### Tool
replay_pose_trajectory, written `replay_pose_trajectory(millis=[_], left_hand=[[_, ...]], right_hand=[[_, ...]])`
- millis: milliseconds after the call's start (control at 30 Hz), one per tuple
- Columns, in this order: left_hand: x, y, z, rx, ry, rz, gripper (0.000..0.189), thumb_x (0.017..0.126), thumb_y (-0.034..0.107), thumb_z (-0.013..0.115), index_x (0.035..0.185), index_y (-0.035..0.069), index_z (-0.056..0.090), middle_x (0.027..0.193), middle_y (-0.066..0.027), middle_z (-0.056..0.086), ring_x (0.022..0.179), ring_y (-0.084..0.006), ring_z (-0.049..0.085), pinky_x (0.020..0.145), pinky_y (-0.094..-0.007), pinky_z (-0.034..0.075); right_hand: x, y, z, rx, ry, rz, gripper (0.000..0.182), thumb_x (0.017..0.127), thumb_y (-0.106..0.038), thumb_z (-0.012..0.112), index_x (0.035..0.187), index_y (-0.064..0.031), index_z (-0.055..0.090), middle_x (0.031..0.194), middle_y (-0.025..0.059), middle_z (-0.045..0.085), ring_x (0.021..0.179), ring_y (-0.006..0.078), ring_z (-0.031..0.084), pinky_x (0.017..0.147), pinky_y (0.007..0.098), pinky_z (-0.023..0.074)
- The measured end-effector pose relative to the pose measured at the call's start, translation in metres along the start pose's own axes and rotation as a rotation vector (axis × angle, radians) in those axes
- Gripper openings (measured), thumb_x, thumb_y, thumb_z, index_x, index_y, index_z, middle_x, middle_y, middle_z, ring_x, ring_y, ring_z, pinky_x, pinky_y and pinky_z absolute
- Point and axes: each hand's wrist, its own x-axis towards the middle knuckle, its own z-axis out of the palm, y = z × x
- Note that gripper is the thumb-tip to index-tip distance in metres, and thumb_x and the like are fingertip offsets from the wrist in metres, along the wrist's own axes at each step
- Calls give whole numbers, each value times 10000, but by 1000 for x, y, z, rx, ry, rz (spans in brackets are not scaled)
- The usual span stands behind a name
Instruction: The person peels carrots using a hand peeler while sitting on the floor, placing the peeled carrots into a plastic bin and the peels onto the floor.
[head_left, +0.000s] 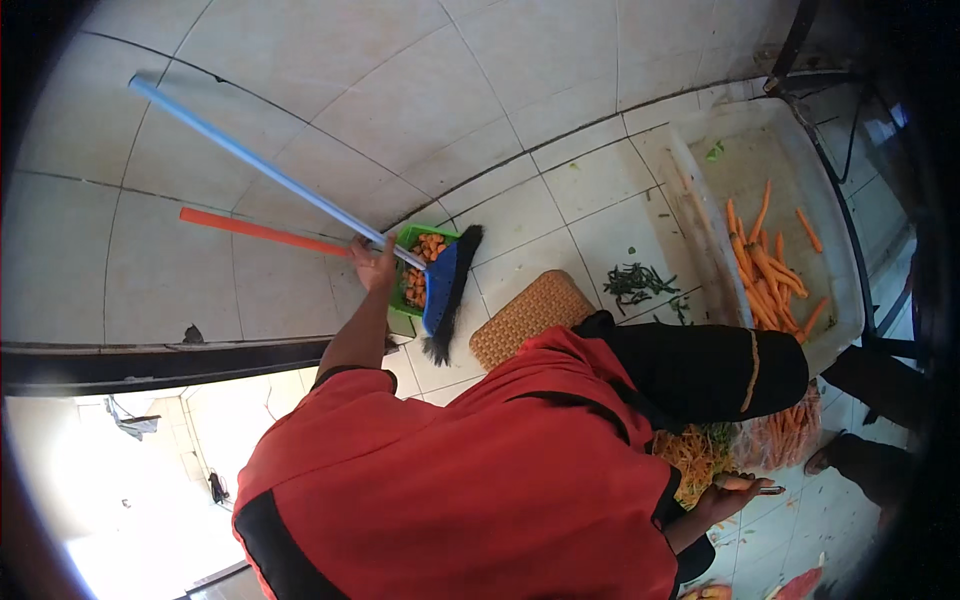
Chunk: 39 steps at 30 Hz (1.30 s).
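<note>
My left hand (373, 266) is closed around the blue broom handle (262, 169) and touches the orange handle (262, 231) beside it. The broom's blue head (439, 289), with black bristles, lies against a green dustpan (405, 238) that holds orange chunks, seemingly carrot pieces. Low on the right, my right hand (731, 499) grips a small tool with a shiny metal end (771, 490), possibly a peeler; its exact kind cannot be told. Close to that hand lies a heap of orange peelings (686, 457).
A woven stool or basket (532, 319) stands before me. Green scraps (637, 285) lie on the tiles. At right are a plastic tub (705, 217) with carrots (765, 277), a bag of carrots (787, 431), a dark metal frame (855, 217) and another person's foot (817, 459).
</note>
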Motion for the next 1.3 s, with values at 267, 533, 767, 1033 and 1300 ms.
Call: replay_pose_trajectory(millis=[267, 533, 767, 1033, 1300], left_hand=[[53, -92, -14, -574, 300, -427, 558, 963, 410, 589, 1265, -46, 477, 1201, -132, 512, 1029, -250, 556, 896, -422, 481], [149, -111, -49, -818, 147, -374, 438, 968, 431, 603, 1079, 22, 492, 1004, -73, 518, 889, -191, 535, 794, -314, 471], [161, -61, -30, -880, 171, -327, 395, 980, 460, 583, 940, 87, 462, 780, -6, 492, 696, -126, 496, 663, -308, 456], [170, 12, -5, -823, -21, -70, 385, 1003, 474, 528, 874, 112, 499, 689, -18, 522, 661, -137, 556, 648, -314, 496], [141, 128, 38, -811, -412, -159, 410, 1005, 484, 507, 893, 89, 519, 737, -50, 604, 654, -147, 575, 689, -319, 499]], right_hand=[[9, 0, -13, 35, 80, 86, 320, 949, -380, 639, 1068, -101, 537, 863, 5, 507, 828, 135, 543, 766, 334, 455], [26, 14, -21, -135, 11, -11, 387, 957, -396, 618, 1211, -118, 529, 934, 7, 496, 910, 125, 531, 816, 321, 443], [43, 9, -24, -50, 3, 67, 463, 1006, -332, 557, 1385, -88, 449, 1061, 73, 543, 1022, 206, 554, 970, 345, 440], [38, 5, -5, -103, -32, 63, 334, 993, -365, 586, 1149, -70, 569, 971, 23, 535, 944, 143, 556, 839, 301, 456], [28, 12, -12, -188, 9, -125, 385, 1011, -300, 559, 1311, -59, 552, 1070, 54, 562, 986, 154, 552, 854, 296, 468]])
